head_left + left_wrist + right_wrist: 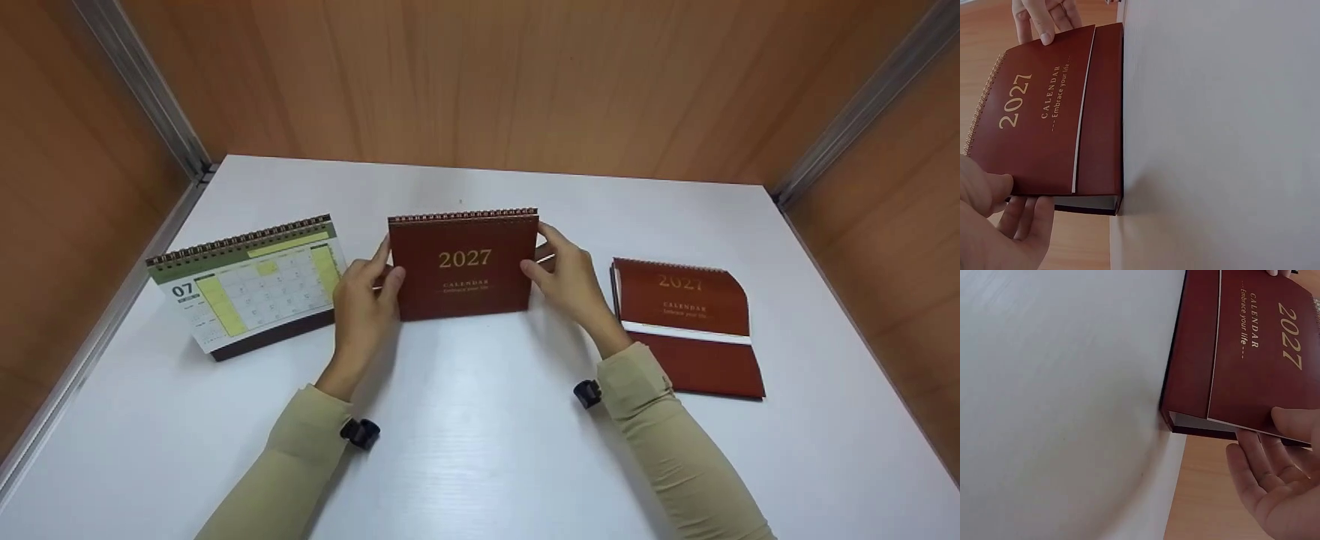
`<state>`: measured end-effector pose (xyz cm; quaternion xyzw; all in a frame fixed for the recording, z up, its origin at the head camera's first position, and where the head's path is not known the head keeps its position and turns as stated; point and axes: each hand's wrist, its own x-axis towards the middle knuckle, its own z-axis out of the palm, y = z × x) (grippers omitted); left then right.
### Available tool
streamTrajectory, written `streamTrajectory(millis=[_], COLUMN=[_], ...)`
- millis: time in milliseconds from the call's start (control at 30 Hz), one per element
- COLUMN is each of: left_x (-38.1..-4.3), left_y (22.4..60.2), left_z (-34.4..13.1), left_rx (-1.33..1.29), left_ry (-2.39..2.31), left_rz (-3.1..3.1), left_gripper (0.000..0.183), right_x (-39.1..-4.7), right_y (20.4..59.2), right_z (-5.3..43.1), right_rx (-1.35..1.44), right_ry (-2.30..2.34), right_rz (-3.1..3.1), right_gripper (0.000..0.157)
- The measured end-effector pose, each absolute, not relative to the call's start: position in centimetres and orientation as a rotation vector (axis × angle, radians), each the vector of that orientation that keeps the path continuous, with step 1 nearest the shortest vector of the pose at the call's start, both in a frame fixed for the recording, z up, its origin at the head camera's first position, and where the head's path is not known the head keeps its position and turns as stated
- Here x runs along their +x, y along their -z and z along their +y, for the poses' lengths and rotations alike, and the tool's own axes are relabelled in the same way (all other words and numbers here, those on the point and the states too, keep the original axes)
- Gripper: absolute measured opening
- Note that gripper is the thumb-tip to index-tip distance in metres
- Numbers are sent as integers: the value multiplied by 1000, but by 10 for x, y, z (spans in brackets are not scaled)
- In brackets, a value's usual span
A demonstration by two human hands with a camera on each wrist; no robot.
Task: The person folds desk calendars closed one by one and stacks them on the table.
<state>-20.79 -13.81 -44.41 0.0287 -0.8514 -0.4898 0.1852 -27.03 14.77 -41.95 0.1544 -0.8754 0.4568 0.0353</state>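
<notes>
A dark red desk calendar (pixel 465 262) with a spiral binding on top and gold "2027" lettering stands upright at the middle of the table. My left hand (pixel 365 304) holds its left side, thumb on the front cover. On the opposite side my right hand (pixel 568 277) grips the edge, its thumb also pressing the cover. The left wrist view shows the calendar's cover (pixel 1044 140) above its red base (pixel 1103 112), with the left thumb on the cover. In the right wrist view, the right fingers (pixel 1264 461) reach in at the calendar's open side.
To the left stands another desk calendar (pixel 262 285), turned to a green and yellow page marked 07. A second red 2027 calendar (pixel 682 307) sits on the right, its cover bowed. Wooden panels (pixel 487 82) enclose the white table (pixel 450 450).
</notes>
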Motion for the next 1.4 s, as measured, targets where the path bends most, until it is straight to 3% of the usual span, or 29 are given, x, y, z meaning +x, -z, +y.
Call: streamTrajectory(millis=[500, 800, 1400], left_x=[-215, -219, -221], left_y=[425, 409, 411], left_z=[-126, -118, -108], left_rx=[-26, -79, -36], left_ry=[1567, 1853, 1988], left_rz=[-2485, -2537, -2539], left_gripper=[51, 52, 48], right_x=[-253, -244, -245], right_y=[386, 379, 377], right_z=[188, 211, 226], right_rx=[431, 384, 377], right_ry=[-1351, -1440, -1582], right_rz=[-2899, -2983, -3026], right_gripper=[70, 72, 73])
